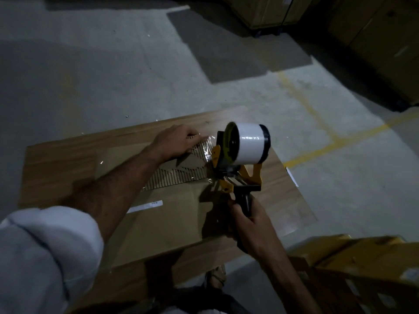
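A flat wood-grain panel (59,159) lies in front of me with brown paper and corrugated cardboard (176,177) wrapped over its middle. My left hand (175,141) presses down on the cardboard edge, fingers on a strip of clear tape (205,143). My right hand (249,219) grips the black handle of a yellow tape dispenser (238,175), which carries a white roll of tape (250,142). The dispenser's front edge sits on the cardboard just right of my left hand.
A small white label (145,206) is stuck on the brown paper. Yellow cardboard boxes (362,264) stand at the lower right, more boxes (374,30) at the far upper right. Yellow lines (317,114) mark the concrete floor. A sandalled foot (217,276) shows below the panel.
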